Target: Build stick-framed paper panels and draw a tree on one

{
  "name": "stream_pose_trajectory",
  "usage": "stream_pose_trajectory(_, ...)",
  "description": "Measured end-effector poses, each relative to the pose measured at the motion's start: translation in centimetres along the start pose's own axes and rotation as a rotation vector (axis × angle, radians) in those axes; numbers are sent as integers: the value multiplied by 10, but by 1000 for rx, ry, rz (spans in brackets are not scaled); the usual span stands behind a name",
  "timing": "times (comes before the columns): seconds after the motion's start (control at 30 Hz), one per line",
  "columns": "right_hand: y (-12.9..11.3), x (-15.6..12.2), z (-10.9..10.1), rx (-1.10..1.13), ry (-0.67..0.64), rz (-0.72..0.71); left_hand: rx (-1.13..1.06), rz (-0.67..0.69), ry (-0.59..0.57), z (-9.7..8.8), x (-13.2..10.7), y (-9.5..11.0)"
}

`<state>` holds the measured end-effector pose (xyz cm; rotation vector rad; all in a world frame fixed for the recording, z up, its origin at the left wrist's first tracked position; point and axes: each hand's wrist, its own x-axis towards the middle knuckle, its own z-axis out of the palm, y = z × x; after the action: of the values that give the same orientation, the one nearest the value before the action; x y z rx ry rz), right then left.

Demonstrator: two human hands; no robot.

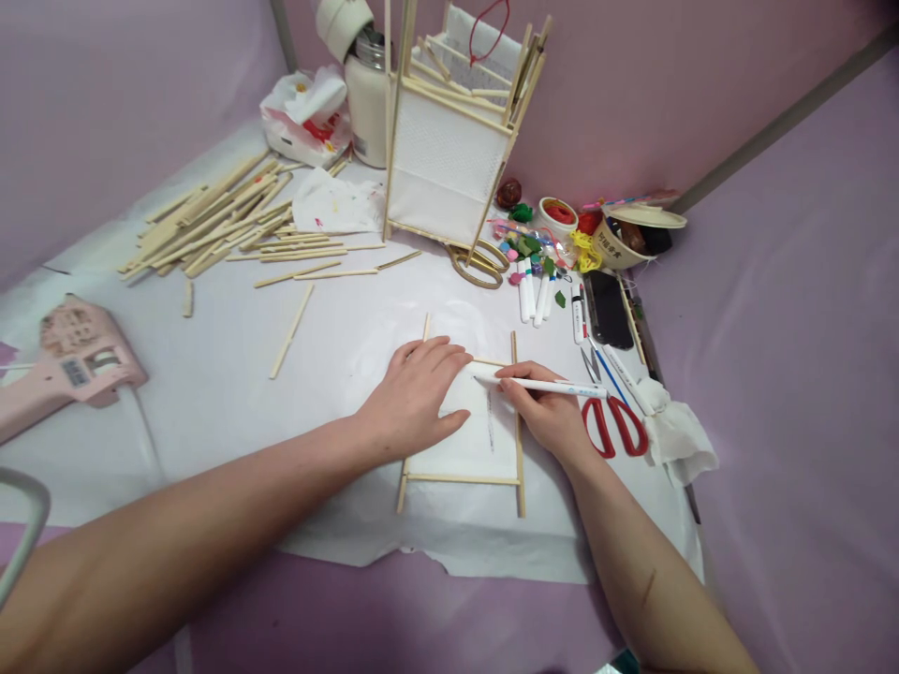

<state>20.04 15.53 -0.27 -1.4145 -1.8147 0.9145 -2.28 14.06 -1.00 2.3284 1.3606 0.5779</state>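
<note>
My right hand is closed around a white pen, its tip at the upper part of a white panel. The panel is stretched on a frame of thin wooden sticks lying on the table. A column of dark marks runs down the panel below the pen. My left hand lies flat over the panel's left side, fingers extended, and hides that part. Beside my right hand lie scissors with red handles.
Behind the panel stands a stick-framed white lantern-like structure. Loose wooden sticks are heaped at the back left, near a cream bottle. A pink glue gun is at the left. Gold scissors, markers and a phone lie at the right.
</note>
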Motion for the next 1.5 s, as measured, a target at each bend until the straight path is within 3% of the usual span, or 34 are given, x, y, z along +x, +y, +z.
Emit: stream_pose_trajectory(1.5,-1,-1,1,-26,-42,-67,-5,7,4,-1,0,1)
